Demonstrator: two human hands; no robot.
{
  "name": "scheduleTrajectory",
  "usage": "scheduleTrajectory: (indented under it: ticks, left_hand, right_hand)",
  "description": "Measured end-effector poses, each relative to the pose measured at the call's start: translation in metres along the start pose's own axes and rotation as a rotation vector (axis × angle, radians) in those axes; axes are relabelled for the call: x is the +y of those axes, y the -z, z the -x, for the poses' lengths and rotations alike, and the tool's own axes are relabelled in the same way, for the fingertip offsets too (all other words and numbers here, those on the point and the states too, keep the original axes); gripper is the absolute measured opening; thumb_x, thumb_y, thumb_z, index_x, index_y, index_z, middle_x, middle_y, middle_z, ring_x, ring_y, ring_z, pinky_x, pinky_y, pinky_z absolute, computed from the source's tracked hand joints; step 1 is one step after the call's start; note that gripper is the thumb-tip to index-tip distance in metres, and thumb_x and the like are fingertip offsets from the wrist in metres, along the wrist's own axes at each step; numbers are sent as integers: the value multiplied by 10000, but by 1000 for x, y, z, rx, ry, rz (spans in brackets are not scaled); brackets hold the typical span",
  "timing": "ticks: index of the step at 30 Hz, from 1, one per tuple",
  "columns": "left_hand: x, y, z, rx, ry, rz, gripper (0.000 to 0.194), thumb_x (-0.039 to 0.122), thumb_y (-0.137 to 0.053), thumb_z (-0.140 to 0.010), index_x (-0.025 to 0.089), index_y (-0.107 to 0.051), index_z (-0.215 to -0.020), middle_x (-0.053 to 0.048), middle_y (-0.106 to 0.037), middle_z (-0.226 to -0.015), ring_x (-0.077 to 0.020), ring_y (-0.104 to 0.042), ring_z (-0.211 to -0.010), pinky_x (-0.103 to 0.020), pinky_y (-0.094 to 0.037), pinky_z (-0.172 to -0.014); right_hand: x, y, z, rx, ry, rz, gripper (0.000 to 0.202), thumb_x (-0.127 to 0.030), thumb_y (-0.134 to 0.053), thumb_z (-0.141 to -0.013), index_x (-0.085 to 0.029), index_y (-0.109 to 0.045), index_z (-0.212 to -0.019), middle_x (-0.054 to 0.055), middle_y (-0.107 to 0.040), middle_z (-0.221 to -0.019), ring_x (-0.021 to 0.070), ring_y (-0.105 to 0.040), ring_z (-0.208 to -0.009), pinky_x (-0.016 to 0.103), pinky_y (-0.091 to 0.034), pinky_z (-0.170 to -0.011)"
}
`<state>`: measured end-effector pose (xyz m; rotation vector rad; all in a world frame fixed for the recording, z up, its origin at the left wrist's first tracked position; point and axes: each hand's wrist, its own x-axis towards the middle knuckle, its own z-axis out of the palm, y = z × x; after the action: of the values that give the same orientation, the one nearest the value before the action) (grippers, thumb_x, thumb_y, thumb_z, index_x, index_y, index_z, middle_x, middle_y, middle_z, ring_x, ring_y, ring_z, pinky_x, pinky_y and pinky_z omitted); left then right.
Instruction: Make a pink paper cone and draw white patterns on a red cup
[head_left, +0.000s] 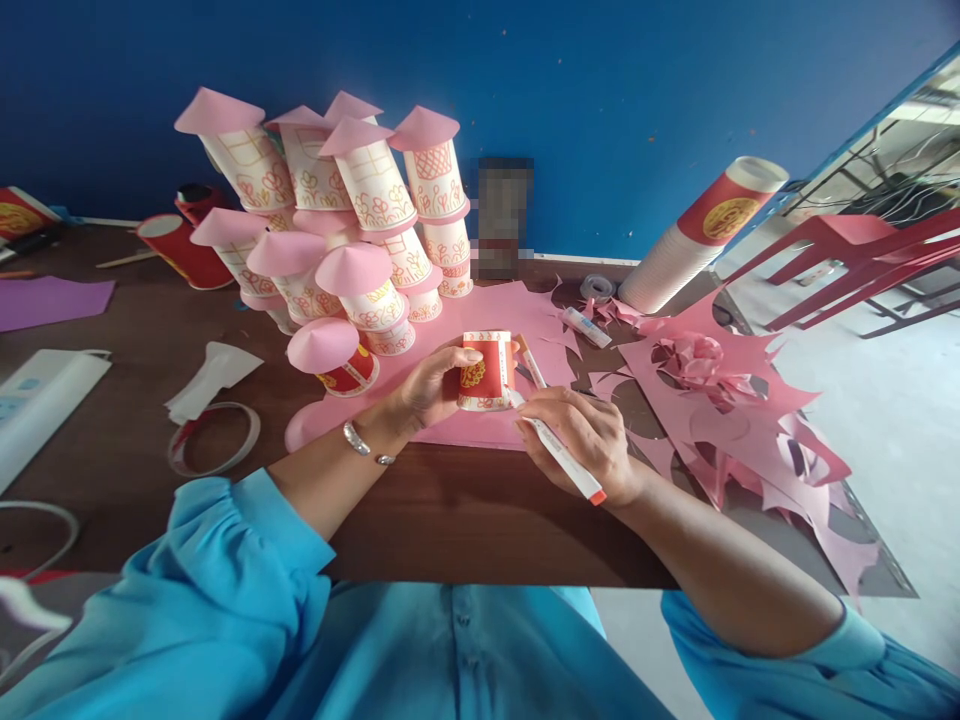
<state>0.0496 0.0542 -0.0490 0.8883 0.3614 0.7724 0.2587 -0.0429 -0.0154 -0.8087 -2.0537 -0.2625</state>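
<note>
My left hand [436, 385] is closed around a red and white paper cup [491, 366] with a gold print, its thumb on the near side. The cup is held above a pink paper sheet [517, 305]. In my right hand [581, 435] is a white marker [564, 462] with an orange-red end, and its tip is at the cup's right side near the lower edge. A second pen-like stick, orange and white [531, 360], shows just behind the right hand. To the left stand several paper-cup towers [379, 190] with pink cone roofs and drawn flowers.
A tall stack of paper cups [694, 235] leans at the back right. Beside it lie a glue stick [586, 327], a tape roll [598, 288] and pink paper scraps [720, 390]. Cut cup strips [214, 440] and a white box [49, 410] lie left; a red stool [847, 250] stands right.
</note>
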Motion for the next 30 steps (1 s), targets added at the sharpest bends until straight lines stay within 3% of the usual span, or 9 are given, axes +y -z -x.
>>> scheduleTrajectory:
  ticks: [7, 13, 18, 23, 30]
  left_hand:
    - [0, -3, 2, 10, 16, -56, 561, 447, -840, -889, 145, -778, -1357, -152, -858, -1100, -303, -825, -954, -400, -653, -838]
    - [-2, 0, 2, 35, 24, -3, 436, 397, -862, -862, 158, -814, -1223, -89, -841, -941, -226, -785, -787, -324, -620, -730]
    - [1, -2, 0, 20, -7, -2, 383, 372, -852, -878, 182, -832, -1210, -85, -855, -1004, -234, -804, -868, -333, -638, -804]
    - [2, -1, -1, 4, 2, -45, 411, 383, -837, -885, 158, -827, -1229, -131, -866, -1112, -265, -818, -918, -345, -641, -789]
    - [3, -3, 1, 68, -2, -28, 496, 345, -872, -857, 181, -813, -1322, -144, -859, -1280, -329, -822, -1152, -392, -655, -917]
  right_hand:
    - [-1, -4, 2, -37, 15, -50, 95, -151, -669, -1089, -240, -665, -1124, 55, -872, -1020, 184, -882, -950, 264, -712, -790]
    - [0, -4, 3, 8, 25, -66, 115, -148, -686, -1076, -228, -669, -1158, 77, -875, -1027, 203, -889, -955, 296, -735, -814]
    - [2, -2, 3, 24, 54, -30, 143, -140, -697, -1065, -212, -671, -1185, 111, -880, -1067, 233, -893, -1033, 297, -733, -806]
    - [1, -2, 0, -40, 142, -26, 175, -97, -723, -1030, -207, -680, -1159, 80, -867, -1005, 226, -884, -1069, 273, -718, -839]
    - [5, 0, 2, 39, 39, 1, 164, -145, -704, -1043, -230, -667, -1177, 27, -814, -896, 184, -807, -751, 285, -658, -692]
